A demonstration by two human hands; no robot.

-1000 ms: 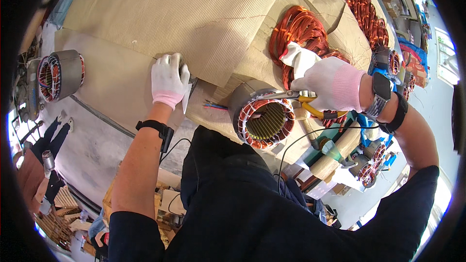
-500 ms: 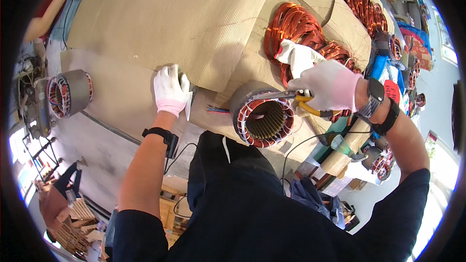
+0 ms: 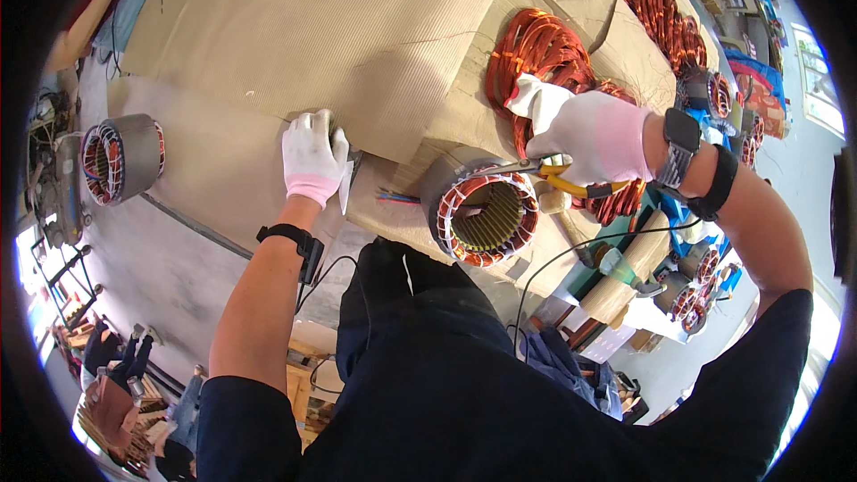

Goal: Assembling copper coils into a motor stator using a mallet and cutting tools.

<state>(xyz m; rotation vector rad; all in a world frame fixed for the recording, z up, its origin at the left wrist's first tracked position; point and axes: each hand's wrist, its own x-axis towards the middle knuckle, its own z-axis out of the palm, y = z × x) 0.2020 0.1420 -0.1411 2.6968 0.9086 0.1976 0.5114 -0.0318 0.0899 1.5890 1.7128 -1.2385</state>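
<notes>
My right hand (image 3: 594, 143), in a white and pink glove, is closed round long-jawed pliers with yellow handles (image 3: 571, 186). Their grey jaws lie across the upper rim of a motor stator (image 3: 486, 219). Copper windings laced with white cord ring its open bore, which faces me. To the left, my gloved left hand (image 3: 312, 153) rests at the near edge of a corrugated cardboard sheet (image 3: 295, 45), fingers curled. A white pointed strip (image 3: 346, 189) sticks out beside it; what is inside the fingers is hidden. Blue and red leads (image 3: 397, 197) lie left of the stator.
Bundles of copper wire coils (image 3: 540, 49) lie beyond my right hand, with a white cloth (image 3: 538, 100) on them. A mallet (image 3: 555, 203) lies right of the stator. Another stator (image 3: 123, 159) stands far left. A black cable crosses at right. A person's arm (image 3: 85, 27) shows upper left.
My right hand has shifted slightly, and the pliers' jaws still cross the stator's rim. My left hand keeps its place on the cardboard. The whole view has tilted a little.
</notes>
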